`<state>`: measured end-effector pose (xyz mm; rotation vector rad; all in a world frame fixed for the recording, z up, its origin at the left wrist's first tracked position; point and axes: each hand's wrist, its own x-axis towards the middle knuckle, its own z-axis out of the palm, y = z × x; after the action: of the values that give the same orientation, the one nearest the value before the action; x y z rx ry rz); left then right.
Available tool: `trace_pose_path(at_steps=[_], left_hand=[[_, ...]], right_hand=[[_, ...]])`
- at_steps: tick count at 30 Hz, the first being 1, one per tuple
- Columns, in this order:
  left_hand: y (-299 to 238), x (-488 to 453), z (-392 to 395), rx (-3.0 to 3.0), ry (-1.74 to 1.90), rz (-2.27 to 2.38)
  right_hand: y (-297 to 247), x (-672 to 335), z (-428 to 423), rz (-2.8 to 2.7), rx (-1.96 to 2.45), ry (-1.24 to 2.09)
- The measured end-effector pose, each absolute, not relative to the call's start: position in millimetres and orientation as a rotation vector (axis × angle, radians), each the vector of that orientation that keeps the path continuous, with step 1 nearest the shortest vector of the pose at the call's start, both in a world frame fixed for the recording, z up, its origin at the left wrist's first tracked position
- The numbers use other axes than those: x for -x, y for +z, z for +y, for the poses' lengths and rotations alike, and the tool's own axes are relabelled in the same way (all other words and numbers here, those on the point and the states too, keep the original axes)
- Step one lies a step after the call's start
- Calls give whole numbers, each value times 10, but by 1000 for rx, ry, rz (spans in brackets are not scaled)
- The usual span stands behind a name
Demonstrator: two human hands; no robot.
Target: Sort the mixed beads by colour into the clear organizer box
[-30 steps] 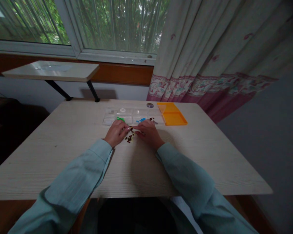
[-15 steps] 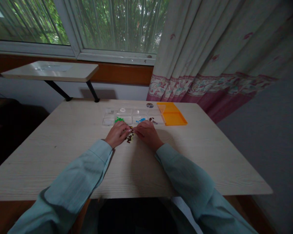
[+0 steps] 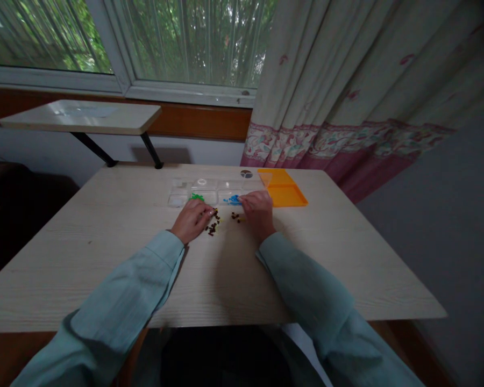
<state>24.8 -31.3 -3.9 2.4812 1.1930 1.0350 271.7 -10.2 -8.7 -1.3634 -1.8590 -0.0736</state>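
Note:
My left hand (image 3: 191,221) rests on the table beside a pile of small dark brown and yellow pieces (image 3: 212,228). Its fingertips are drawn together at the pile's upper end; whatever they pinch is too small to name. Over the front right of a clear compartment box (image 3: 205,198), my right hand (image 3: 260,213) is closed in a pinch beside the blue pieces (image 3: 234,200). I cannot make out what is in it, and it covers the right front compartment. Green pieces (image 3: 197,197) lie in another compartment. A smaller group of brown pieces (image 3: 236,216) lies left of my right wrist.
An open orange lid or tray (image 3: 289,194) lies at the box's right end. Behind the box is a round dark and light disc (image 3: 246,173). A small raised shelf (image 3: 105,119) stands at the table's back left, and a curtain (image 3: 306,129) hangs behind.
My right hand has moved right and slightly up, from beside my left fingertips to the box's front right. The smaller brown group is now uncovered. My left hand stays almost in place.

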Motion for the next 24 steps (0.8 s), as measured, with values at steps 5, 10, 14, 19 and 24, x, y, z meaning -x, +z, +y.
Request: trace_pose_path(at_steps=[5,10,14,19,24], left_hand=[[-34,-244,-322,-2489,1047,1191],[-10,-250,-334,-2473,1042,1191],[-23,-240,-316,-2476,1044,1184],[-72,-214,-284,-2484,1057,1172],[4,-190,-318,-2547,977,1040]], right_hand=[[-164,-3009,53,-1579,1599,-198],[-197,-3099,93,-1590,1695,-210],[-212,-3083,91,-1602,1685,-199],[-190,-3077,79,-1578,1683,-182],[-148,-3027,55,-1621,1682,-151]])
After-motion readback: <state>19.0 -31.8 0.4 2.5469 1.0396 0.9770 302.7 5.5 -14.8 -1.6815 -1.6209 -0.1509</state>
